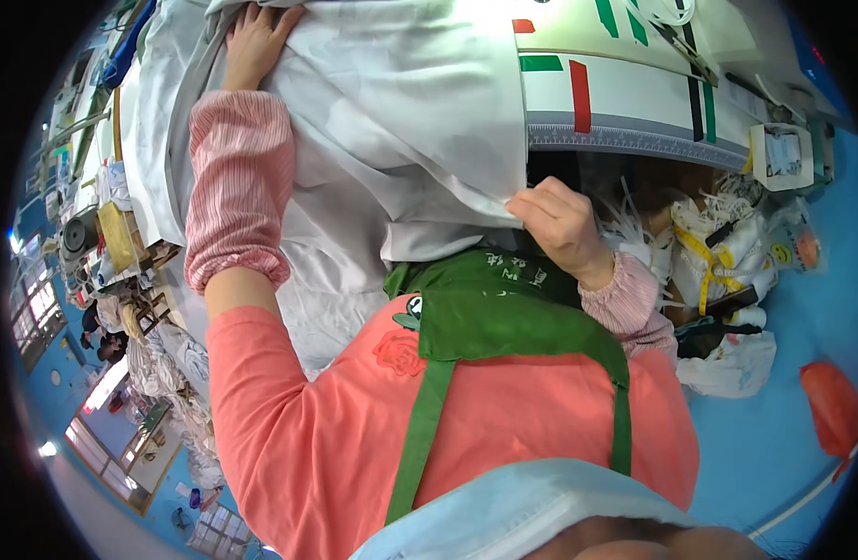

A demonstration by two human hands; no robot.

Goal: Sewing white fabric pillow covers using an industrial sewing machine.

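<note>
Through my remote feed, I saw pale grey fabric (401, 103) draped across the worktop (634, 98) and hanging over its near edge. My left hand (254, 45) lay flat on the cloth, fingers slightly parted. My right hand (559, 219) pinched the cloth's right edge, near the grey ruler strip (634, 138) along the worktop's near edge.

A pale grey cloth (401, 103) lay over the surface (639, 98); the left hand (254, 47) rested flat on its far left part, the right hand (567, 226) pinched its right edge, and a ruler (634, 138) ran rightward from beside it
</note>
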